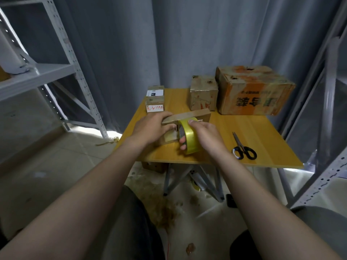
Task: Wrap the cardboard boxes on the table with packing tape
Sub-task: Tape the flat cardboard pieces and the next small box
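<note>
Your left hand (150,128) grips the flat box (187,115); your right hand (204,134) clamps the tape roll (190,145). Scissors (242,147) lie well right of those fingers (183,141); the bench (262,132) edge runs close below them.

Flat box (187,117) mid-table (262,128), three boxes (203,92) behind it, scissors (243,147) to its right

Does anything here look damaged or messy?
Yes. The big box at the table's back right has ragged holes in its top and worn, stained sides. Brown stains and scraps litter the floor under the table.
</note>
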